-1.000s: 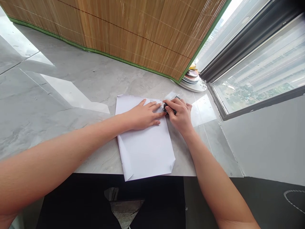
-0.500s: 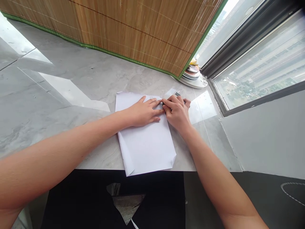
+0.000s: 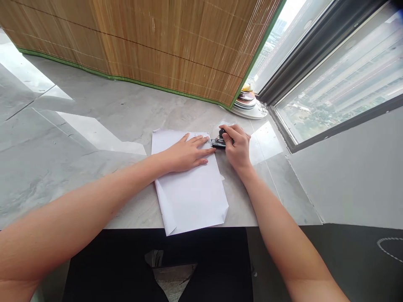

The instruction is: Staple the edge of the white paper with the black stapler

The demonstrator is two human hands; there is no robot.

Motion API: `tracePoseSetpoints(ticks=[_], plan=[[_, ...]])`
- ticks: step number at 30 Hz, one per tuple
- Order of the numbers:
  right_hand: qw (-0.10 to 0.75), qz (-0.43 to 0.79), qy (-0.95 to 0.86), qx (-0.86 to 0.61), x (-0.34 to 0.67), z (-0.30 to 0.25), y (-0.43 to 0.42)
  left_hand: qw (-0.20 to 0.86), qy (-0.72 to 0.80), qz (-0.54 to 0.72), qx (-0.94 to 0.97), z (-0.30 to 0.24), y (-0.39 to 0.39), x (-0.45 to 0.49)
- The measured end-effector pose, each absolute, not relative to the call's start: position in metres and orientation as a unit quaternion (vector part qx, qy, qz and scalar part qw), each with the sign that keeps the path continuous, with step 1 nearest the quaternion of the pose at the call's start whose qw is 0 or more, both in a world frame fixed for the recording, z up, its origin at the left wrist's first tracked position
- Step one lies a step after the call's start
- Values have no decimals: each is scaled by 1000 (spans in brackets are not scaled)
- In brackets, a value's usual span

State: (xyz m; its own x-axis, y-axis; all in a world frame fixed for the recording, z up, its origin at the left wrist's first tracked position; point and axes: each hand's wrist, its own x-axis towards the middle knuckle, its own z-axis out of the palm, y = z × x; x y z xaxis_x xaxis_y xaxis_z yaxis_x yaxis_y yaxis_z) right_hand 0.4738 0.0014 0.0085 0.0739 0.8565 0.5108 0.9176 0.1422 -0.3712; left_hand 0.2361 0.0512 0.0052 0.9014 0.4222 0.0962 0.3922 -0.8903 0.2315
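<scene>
My left hand (image 3: 189, 153) lies flat on a stack of white paper (image 3: 195, 201), its fingers spread near the top right edge. Between my right hand's (image 3: 236, 144) thumb and fingers is a black stapler (image 3: 218, 143). The stapler's front end meets the right edge of the paper, just beside my left fingertips, and its top arm is raised off the base. Small dark marks show on the paper near the fingertips; I cannot make out what they are. The paper's lower corners curl or fold up.
The grey marble-look counter (image 3: 119, 100) carries the paper, whose bottom edge reaches past the counter's front edge. A bamboo blind (image 3: 141, 46) with green trim hangs at the back. Stacked plates (image 3: 248, 110) stand in the corner by the window (image 3: 340, 79).
My right hand has lifted slightly and shifted its grip, so the stapler shows more and its top arm is up. My left hand stays flat on the paper. The view has shifted a little.
</scene>
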Motion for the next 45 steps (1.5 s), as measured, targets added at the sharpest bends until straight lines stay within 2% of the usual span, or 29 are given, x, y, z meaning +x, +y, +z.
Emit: tracePoseSetpoints(ticks=[14,18,21,26,28,31,33,35,38,42,45], plan=[[360,-62,-578,-730,493,6,5,109,235,51,964,7,50,237],[364,-26,-583,-726,496,2,6,96,232,47,967,8,51,236],[361,-44,-594,-717,496,1,6,97,230,44,967,9,50,235],[349,-32,-605,-715,498,4,4,130,230,57,963,8,51,236],[355,-18,-597,-719,499,7,2,169,232,124,950,11,57,235],[378,-21,-577,-723,493,15,-2,247,274,341,865,19,78,226],[405,-34,-566,-717,480,23,-8,324,333,501,730,23,97,214],[425,-24,-578,-697,456,32,-17,422,367,606,566,26,116,200],[407,55,-634,-655,407,40,-32,511,338,662,431,27,134,183],[338,115,-681,-639,350,35,-39,532,321,671,405,30,136,176],[334,114,-700,-620,341,31,-35,536,324,669,400,31,135,176]])
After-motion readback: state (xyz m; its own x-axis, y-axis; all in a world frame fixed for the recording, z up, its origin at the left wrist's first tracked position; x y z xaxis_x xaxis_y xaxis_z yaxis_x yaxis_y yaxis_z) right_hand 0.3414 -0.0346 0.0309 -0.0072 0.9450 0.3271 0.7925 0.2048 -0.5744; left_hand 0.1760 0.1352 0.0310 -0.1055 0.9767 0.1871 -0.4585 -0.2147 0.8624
